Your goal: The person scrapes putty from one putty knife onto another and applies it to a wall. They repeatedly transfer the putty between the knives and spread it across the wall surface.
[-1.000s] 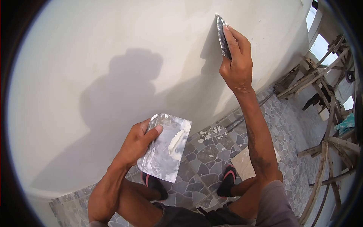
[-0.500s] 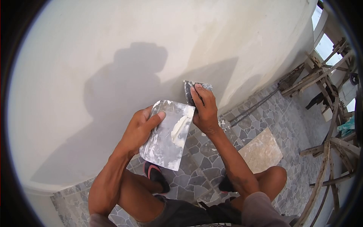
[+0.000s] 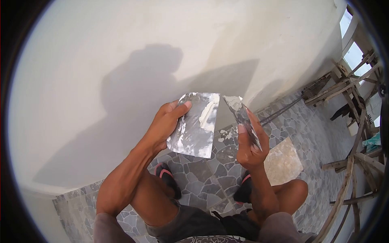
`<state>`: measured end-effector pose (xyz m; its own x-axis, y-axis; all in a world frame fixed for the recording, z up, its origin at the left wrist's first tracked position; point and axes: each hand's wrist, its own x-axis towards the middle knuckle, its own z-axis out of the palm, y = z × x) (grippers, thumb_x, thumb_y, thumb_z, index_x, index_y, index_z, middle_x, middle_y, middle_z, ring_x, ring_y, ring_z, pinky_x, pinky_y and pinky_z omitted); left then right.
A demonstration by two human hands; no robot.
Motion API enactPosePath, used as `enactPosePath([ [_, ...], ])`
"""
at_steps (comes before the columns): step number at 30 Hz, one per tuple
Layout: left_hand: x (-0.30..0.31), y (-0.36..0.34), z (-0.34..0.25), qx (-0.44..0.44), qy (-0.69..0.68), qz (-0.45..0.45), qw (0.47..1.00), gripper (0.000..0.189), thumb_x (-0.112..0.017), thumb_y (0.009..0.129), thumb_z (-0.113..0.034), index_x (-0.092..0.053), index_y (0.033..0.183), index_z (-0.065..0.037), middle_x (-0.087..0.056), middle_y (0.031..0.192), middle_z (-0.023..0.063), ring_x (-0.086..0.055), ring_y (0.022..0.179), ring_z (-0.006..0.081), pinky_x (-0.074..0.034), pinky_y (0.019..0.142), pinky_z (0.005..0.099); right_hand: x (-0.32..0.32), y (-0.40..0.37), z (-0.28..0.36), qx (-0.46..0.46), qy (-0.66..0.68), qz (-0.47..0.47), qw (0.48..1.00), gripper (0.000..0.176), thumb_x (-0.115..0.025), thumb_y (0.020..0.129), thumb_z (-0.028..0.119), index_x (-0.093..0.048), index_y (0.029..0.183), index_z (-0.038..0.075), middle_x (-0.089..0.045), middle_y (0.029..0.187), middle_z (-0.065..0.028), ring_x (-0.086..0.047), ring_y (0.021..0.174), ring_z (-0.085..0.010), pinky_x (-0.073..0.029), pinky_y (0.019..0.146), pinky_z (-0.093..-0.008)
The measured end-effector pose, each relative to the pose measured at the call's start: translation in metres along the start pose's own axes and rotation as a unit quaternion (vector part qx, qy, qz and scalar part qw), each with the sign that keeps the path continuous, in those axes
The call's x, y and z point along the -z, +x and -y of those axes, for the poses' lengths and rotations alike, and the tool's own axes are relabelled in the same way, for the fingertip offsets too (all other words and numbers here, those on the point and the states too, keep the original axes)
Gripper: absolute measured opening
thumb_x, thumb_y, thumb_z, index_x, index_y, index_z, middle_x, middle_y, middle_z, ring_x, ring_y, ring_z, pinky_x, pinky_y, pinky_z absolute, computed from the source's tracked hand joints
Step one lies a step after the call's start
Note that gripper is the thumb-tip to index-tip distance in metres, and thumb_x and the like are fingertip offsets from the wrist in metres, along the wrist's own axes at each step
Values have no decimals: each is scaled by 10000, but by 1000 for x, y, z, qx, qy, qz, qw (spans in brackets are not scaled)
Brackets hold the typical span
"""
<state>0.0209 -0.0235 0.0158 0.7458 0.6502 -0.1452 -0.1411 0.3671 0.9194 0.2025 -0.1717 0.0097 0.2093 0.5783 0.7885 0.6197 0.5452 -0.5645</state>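
The left hand (image 3: 164, 123) grips a plate (image 3: 190, 135) bearing white paste (image 3: 207, 115), while the right hand (image 3: 253, 152) clasps a scraper (image 3: 240, 114) in its fingers (image 3: 242, 133), apparently just apart from the plate.

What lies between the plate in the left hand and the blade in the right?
In the head view, just an open gap between plate and blade; wall and floor show through behind.

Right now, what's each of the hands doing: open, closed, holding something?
Left hand: closed, holding the flat plate with white paste on it.
Right hand: closed, holding the scraper.
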Motion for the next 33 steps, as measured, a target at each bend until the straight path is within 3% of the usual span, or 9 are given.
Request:
enactPosePath([
  [2, -2, 2, 0, 2, -35, 9, 999, 319, -518, 1037, -236, -579, 1160, 52, -656, 962, 87, -676, 762, 117, -594, 667, 280, -10, 5, 7, 149, -41, 47, 987, 444, -660, 851, -2, -578, 1287, -21, -628, 1294, -213, -609, 1219, -322, -459, 1045, -450],
  [4, -5, 3, 1, 0, -70, 12, 997, 317, -520, 1037, -238, -585, 1149, 51, -661, 967, 94, -681, 774, 124, -599, 668, 281, -14, 6, 14, 201, -76, 106, 971, 486, -676, 831, 35, -572, 1304, -4, -555, 1403, -244, -524, 1335, -382, -396, 1121, -526],
  [7, -5, 4, 1, -3, -82, 18, 996, 313, -521, 1035, -233, -591, 1143, 53, -665, 975, 101, -686, 781, 133, -602, 676, 282, -20, -1, 3, 237, -160, 136, 949, 454, -654, 866, 64, -574, 1309, 14, -582, 1384, -210, -558, 1299, -372, -427, 1096, -526],
  [15, 2, 8, 8, -14, -52, 3, 999, 334, -518, 1034, -201, -549, 1219, 75, -663, 1006, 121, -700, 798, 148, -608, 669, 286, -7, -10, -26, 208, -157, 164, 951, 479, -660, 833, 16, -585, 1306, 29, -582, 1393, -191, -557, 1299, -364, -436, 1103, -502],
  [21, 2, 1, 0, -11, -10, -16, 1000, 342, -535, 1028, -224, -561, 1199, 71, -677, 998, 119, -698, 764, 127, -599, 649, 271, 14, -6, -52, 185, -181, 182, 949, 573, -625, 760, -113, -590, 1316, 19, -586, 1390, -183, -552, 1306, -354, -432, 1111, -491],
  [25, 0, -5, -8, -44, 15, -14, 999, 359, -561, 1019, -270, -570, 1171, 54, -688, 971, 90, -672, 682, 86, -581, 611, 239, 33, -10, -65, 81, -205, 153, 963, 664, -570, 692, -188, -590, 1324, 15, -595, 1372, -187, -553, 1300, -352, -424, 1115, -493],
  [29, 1, -2, 0, -84, 42, -38, 995, 382, -549, 1026, -275, -544, 1209, 60, -675, 984, 92, -656, 712, 84, -569, 629, 245, 56, -2, -32, -12, -179, 137, 974, 473, -546, 863, -123, -603, 1317, -1, -680, 1220, -183, -684, 1088, -262, -520, 949, -353],
  [31, -6, 0, 1, -141, 68, -73, 985, 386, -533, 1035, -270, -541, 1222, 67, -663, 967, 79, -640, 762, 85, -552, 673, 257, 58, 0, 7, -174, -145, 111, 968, 199, -553, 950, -5, -664, 1113, -37, -708, 894, -115, -654, 761, -152, -507, 702, -302],
  [33, -18, 0, -1, -230, 113, -130, 958, 379, -509, 1048, -257, -549, 1228, 74, -646, 926, 50, -616, 813, 88, -524, 728, 273, 56, 1, 33, -312, -100, 99, 940, 131, -582, 949, 42, -663, 989, -53, -683, 775, -111, -637, 685, -167, -493, 641, -315],
])
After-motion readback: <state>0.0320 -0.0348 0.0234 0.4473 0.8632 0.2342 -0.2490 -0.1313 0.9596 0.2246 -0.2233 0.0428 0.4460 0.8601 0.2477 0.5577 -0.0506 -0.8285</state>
